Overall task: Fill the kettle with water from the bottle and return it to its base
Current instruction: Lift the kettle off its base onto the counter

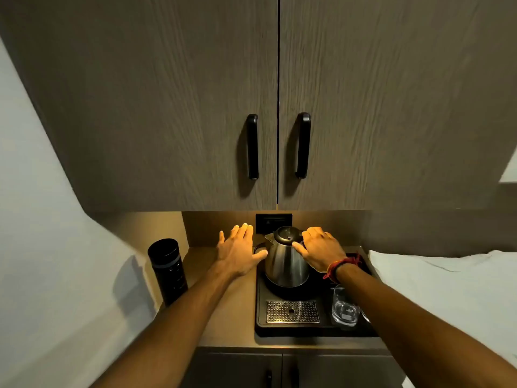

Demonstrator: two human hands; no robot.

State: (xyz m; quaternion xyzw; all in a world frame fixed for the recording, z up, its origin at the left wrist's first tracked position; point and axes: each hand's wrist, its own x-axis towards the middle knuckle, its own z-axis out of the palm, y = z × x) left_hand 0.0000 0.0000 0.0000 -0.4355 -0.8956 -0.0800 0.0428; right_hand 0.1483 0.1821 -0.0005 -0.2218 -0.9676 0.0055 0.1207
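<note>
A steel kettle [284, 261] with a black lid stands upright on its round black base [282, 289], at the back of a black tray [324, 329]. My right hand [321, 252] covers the kettle's handle on its right side, thumb against the body below the lid; the handle itself is hidden, so the grip cannot be made out. My left hand [237, 250] hovers flat with fingers spread just left of the kettle, its thumb close to the steel wall. A tall black bottle [167, 271] stands upright at the counter's left edge, capped.
Two clear glasses [344, 309] stand on the tray under my right forearm. A metal drip grille [292, 311] lies in the tray's front. A wall socket [273, 222] sits behind the kettle. Cupboard doors with black handles [252, 147] hang low overhead. White bedding [442, 281] lies right.
</note>
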